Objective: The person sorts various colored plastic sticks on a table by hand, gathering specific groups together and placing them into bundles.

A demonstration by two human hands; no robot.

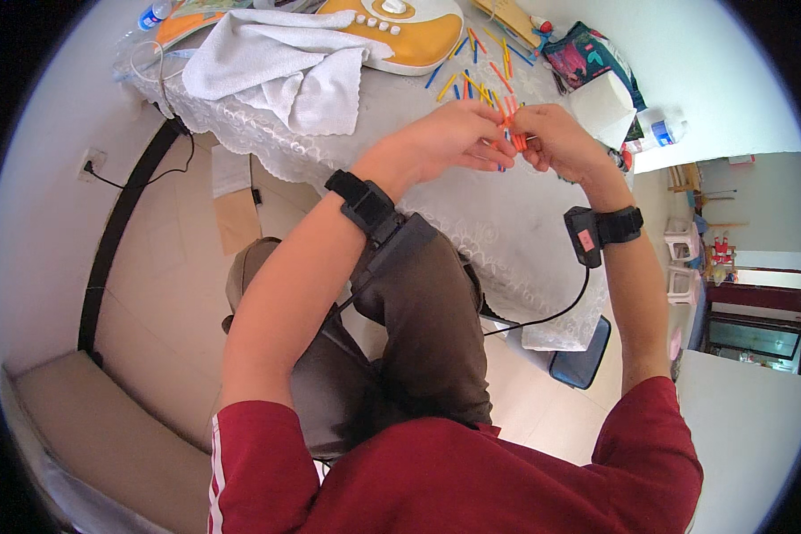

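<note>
Over the near edge of a cloth-covered table my two hands meet. My left hand (458, 133) comes in from the left, its fingertips closed around thin coloured sticks that show only in part. From the other side my right hand (556, 141) pinches a small orange piece (519, 141), partly hidden by the fingers; I cannot make out if it is a stick or a band. Just beyond the hands, loose yellow, blue and orange sticks (478, 87) lie scattered on the white lace tablecloth (418, 102).
A white towel (271, 62) drapes over the table's left part, beside an orange-and-white appliance (423, 31). On the right are a tissue roll (603, 102), a dark patterned bag (587, 58) and a bottle (666, 133). A black cable (556, 313) runs from my right wrist strap past the table corner.
</note>
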